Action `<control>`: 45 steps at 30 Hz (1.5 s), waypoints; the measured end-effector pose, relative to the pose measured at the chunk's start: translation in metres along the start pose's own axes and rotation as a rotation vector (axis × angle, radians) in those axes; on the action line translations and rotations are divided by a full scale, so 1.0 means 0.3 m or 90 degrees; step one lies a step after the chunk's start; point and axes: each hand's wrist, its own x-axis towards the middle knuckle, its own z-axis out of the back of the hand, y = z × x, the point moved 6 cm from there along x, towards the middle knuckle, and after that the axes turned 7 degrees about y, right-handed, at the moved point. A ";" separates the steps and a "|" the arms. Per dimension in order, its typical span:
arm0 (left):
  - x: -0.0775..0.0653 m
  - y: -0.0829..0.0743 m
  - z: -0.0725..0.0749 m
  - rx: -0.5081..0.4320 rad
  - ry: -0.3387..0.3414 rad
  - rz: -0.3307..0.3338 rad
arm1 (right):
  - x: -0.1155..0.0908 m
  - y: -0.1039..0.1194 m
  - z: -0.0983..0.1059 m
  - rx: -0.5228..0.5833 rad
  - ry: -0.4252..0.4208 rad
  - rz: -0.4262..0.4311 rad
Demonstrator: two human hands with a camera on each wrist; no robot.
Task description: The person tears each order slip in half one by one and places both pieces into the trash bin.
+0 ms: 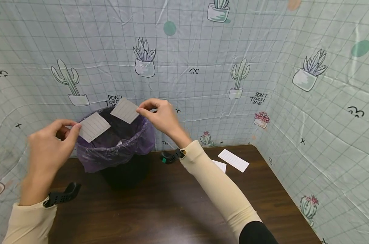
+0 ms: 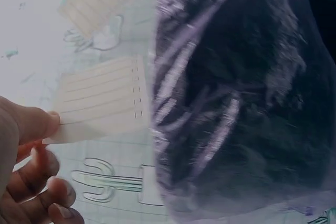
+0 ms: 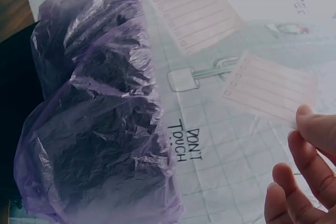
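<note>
Between thumb and fingertips, my left hand pinches a lined piece of paper with small checkboxes along one edge. My right hand pinches a similar lined piece by its corner. Both papers hang over the mouth of a black trash bin lined with a purple plastic bag. In the left wrist view, the left paper is beside the bag's edge. The right wrist view has the right hand's paper apart from the bag. A small pale scrap shows inside the bin.
On the brown wooden table, a white lined paper strip lies at the back right. Another paper next to it is partly hidden by the right sleeve. A cactus-print curtain surrounds the table's back and sides.
</note>
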 end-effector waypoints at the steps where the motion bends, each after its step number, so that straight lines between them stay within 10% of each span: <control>1: -0.001 0.006 -0.004 0.001 0.001 -0.001 | 0.004 -0.001 -0.007 -0.004 0.008 -0.002; 45: 0.021 0.024 -0.046 0.014 0.089 -0.035 | 0.024 -0.044 -0.165 -0.146 0.132 -0.010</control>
